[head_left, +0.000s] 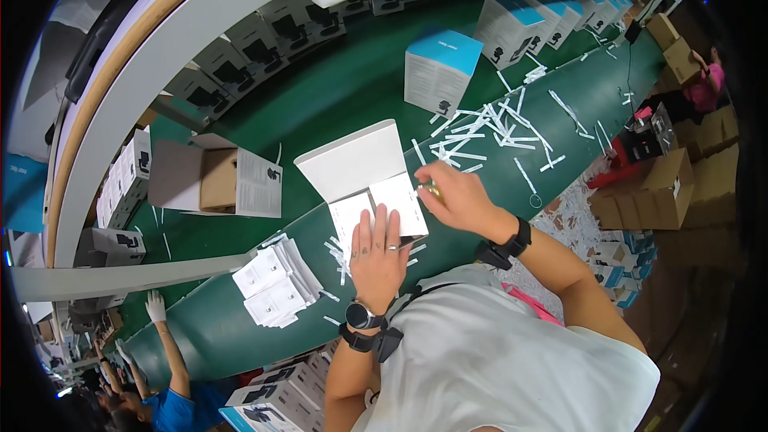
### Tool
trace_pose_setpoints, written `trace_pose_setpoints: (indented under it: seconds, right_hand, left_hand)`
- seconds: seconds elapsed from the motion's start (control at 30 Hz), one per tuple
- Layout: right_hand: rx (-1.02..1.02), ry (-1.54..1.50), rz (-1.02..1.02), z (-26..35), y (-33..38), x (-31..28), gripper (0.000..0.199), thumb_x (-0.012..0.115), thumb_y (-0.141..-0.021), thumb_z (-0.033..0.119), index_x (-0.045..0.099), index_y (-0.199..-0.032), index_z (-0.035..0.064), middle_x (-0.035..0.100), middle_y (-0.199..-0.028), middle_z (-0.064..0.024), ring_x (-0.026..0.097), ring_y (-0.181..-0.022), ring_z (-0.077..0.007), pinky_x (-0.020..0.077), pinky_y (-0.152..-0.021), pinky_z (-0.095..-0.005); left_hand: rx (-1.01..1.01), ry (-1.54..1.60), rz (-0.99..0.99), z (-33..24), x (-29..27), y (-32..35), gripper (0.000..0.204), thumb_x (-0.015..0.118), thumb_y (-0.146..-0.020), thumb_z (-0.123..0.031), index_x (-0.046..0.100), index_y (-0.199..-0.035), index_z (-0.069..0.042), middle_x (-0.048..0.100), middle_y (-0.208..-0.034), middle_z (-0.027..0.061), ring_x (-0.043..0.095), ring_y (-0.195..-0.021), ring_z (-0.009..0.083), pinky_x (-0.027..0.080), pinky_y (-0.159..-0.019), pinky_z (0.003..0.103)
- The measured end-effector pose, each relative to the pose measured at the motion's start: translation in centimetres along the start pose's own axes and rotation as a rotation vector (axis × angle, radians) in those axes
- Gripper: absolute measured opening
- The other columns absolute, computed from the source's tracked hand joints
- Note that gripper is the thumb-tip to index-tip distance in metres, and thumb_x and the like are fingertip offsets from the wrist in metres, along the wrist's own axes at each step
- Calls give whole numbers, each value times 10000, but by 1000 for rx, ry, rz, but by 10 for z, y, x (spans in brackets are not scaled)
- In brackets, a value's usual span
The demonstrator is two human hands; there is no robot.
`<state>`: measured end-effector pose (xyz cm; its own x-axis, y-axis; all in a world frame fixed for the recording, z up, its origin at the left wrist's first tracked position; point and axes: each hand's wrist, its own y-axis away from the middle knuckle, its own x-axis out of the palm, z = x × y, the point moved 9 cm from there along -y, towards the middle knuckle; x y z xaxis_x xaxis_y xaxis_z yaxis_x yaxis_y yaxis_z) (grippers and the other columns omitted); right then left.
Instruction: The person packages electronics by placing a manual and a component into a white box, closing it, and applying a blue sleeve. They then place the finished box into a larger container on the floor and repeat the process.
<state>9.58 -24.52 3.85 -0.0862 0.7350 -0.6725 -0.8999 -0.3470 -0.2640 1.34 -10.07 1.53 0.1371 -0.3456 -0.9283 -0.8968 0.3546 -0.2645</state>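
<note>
A white carton [352, 160] with its lid raised stands at the near edge of the green table in front of me. My left hand [378, 260] lies on its near side, fingers stretched out over the white contents [398, 198]. At the carton's right edge, my right hand [460, 198] is curled with thumb and finger pinched round a small yellowish thing [432, 190]. Its kind is too small and covered to tell. Several white paper strips [488, 130] lie scattered beyond the right hand.
A stack of white printed leaflets [276, 284] lies left of the carton. An open box [260, 184] with a brown insert and a blue-topped box [442, 72] stand farther back. A grey bar [144, 282] crosses at left, near another person's gloved hand [155, 306].
</note>
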Motion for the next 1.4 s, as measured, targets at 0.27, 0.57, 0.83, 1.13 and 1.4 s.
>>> trace_pose_setpoints:
  seconds: [0.27, 0.57, 0.83, 1.13, 1.4]
  right_hand:
    - [35, 202, -51, -14, -9, 7, 144, 718, -864, 183, 618, -916, 93, 656, -826, -79, 669, -689, -291, 516, -555, -385]
    - [-138, -12, -67, 56, -25, 32, 143, 743, -840, 200, 633, -807, 115, 618, -938, -32, 654, -653, -256, 520, -537, -352]
    - [-149, 268, 120, 73, -55, 111, 286, 745, -822, 326, 615, -899, 83, 584, -873, -95, 644, -631, -301, 510, -517, -410]
    - [-170, -513, 257, 89, -62, 117, 180, 758, -851, 178, 684, -994, 98, 674, -992, -59, 668, -781, -178, 531, -702, -312]
    - [529, -924, 105, -88, -149, 4, 701, 291, -1040, 618, 642, -1176, 26, 704, -909, -35, 554, -640, -65, 403, -520, -199]
  left_hand:
    - [13, 3, -46, -2, -2, 0, 705, 762, -818, -257, 507, -1444, -55, 467, -1508, 140, 424, -1377, 413, 382, -1109, 512]
    - [32, -2, -111, 5, 5, 8, 577, 762, -828, -261, 593, -1344, -68, 531, -1422, 173, 523, -1289, 389, 433, -1084, 502]
    - [11, 17, -160, 8, 5, 13, 262, 783, -773, -237, 731, -988, -96, 652, -967, 86, 644, -904, 300, 526, -715, 438]
    - [-39, 70, -72, 10, 14, 20, 331, 761, -773, -229, 674, -1054, -76, 638, -1018, 113, 629, -982, 330, 531, -783, 444]
    - [-2, 47, -117, 4, -3, 12, 713, 751, -825, -310, 485, -1459, -119, 432, -1529, 149, 413, -1409, 348, 376, -1138, 457]
